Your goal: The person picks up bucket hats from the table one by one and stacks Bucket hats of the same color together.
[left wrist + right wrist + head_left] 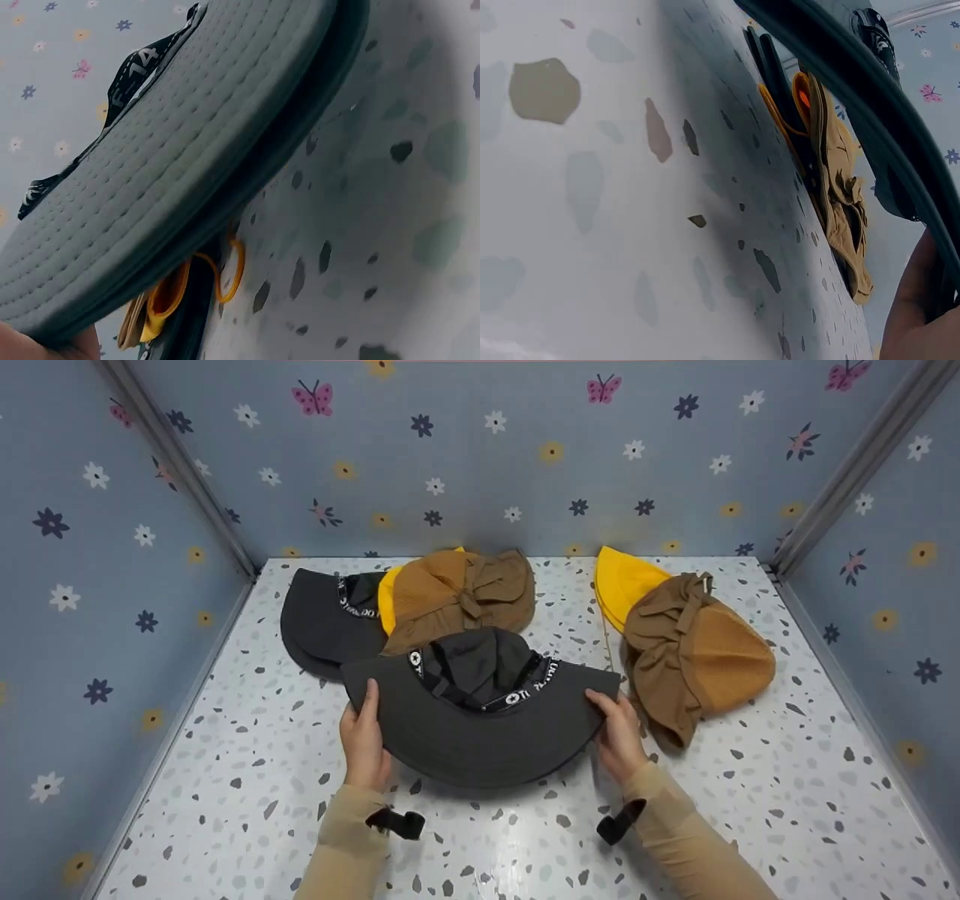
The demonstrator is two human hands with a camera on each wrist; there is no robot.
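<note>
A dark grey wide-brimmed sun hat (480, 746) is held up off the table between both hands, its crown toward the back wall and a lettered inner band showing. My left hand (364, 742) grips the left end of the brim, thumb on top. On the other end, my right hand (621, 735) pinches the brim with its thumb above. The left wrist view shows the stitched brim (172, 165) close up, with a bit of the hand (30, 346) at the corner. From the right wrist, the doubled brim edge (877, 112) and the hand (915, 322) appear.
Behind the held hat, a brown hat (431, 589) overlaps a yellow hat (387, 600) and another dark grey hat (322, 619). At the right, a brown hat (731, 660) lies over a yellow hat (626, 581). Flowered walls (487, 457) enclose the speckled table (247, 810).
</note>
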